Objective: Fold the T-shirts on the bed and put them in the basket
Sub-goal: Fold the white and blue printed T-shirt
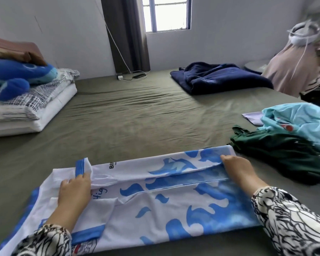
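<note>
Left hand (75,189) and right hand (238,169) each pinch a folded edge of a white T-shirt (155,206) with blue flame-like print and blue sleeve trim, spread flat across the olive-green bed (127,117). Light-blue (299,122) and dark-green (284,154) garments lie heaped just right of it.

Pale walls (63,24), bright window (166,13) beside dark curtain (126,34).

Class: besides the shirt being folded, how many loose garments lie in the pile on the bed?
3: a light blue one on top, a dark green one below, a lilac piece behind. More may be hidden.
</note>
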